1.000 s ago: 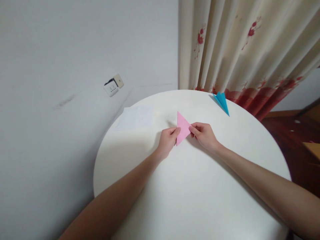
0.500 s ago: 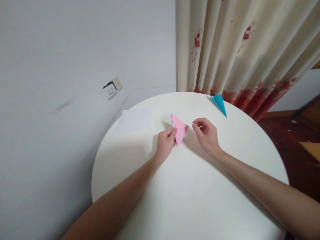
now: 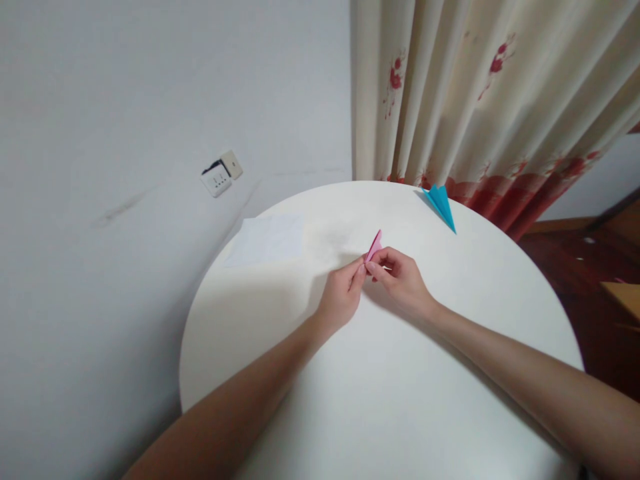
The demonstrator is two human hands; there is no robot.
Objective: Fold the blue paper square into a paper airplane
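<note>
Two hands pinch a folded pink paper above a round white table.

Curtain and wall socket stand behind; a white sheet lies at the table's far left, a blue paper plane near its far rim. The left hand and right hand meet fingertip to fingertip, both closed on the pink paper, held edge-on over the table's middle. It looks light, thin and easily creased, best gripped along its folded edges.
</note>
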